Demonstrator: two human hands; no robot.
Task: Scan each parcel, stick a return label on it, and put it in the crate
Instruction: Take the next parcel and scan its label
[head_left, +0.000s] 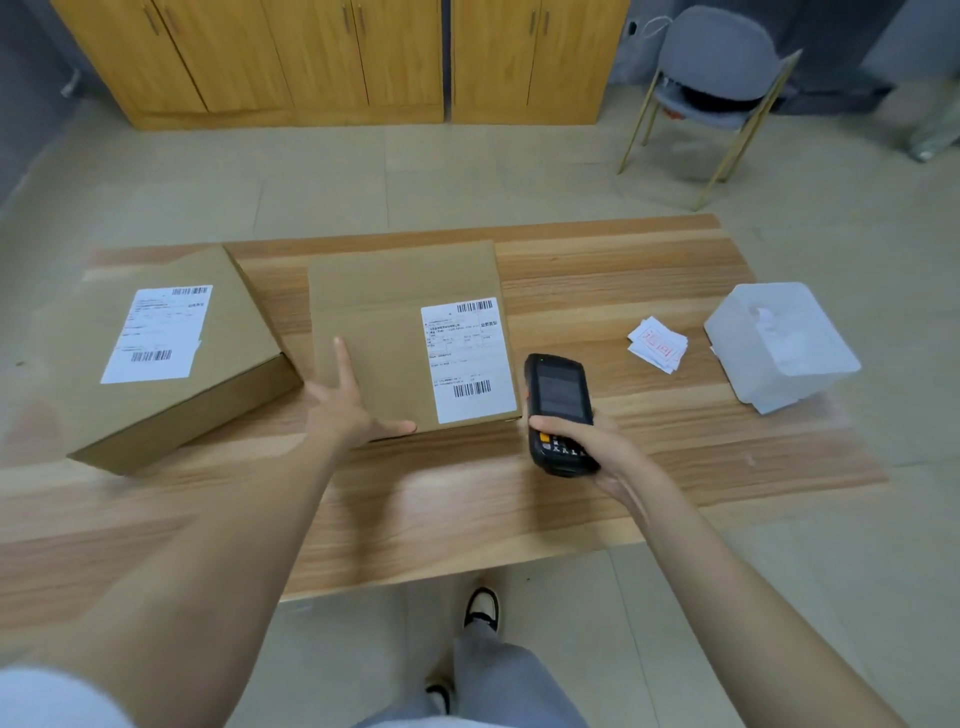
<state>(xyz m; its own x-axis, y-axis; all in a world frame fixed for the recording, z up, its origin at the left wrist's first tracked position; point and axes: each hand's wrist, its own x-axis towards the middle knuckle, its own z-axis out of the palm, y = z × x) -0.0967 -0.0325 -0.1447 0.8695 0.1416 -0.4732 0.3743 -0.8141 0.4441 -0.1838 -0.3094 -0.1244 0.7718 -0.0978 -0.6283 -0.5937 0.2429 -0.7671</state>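
A flat cardboard parcel (384, 332) lies in the middle of the wooden table (597, 467), with a white shipping label (467, 358) on its right side. My left hand (348, 410) rests open on the parcel's near left corner, fingers spread. Just right of that parcel, my right hand (592, 447) grips a black handheld scanner (558, 405) whose dark screen faces up. A second, thicker parcel (171, 358) with its own white label sits at the table's left end. A small pile of white return labels with red print (657, 345) lies to the right.
A translucent plastic crate (779, 348) stands at the table's right end, beside the labels. Beyond the table are yellow wooden cabinets (311, 57) and a grey chair (717, 78). My legs and shoes show below the table's near edge.
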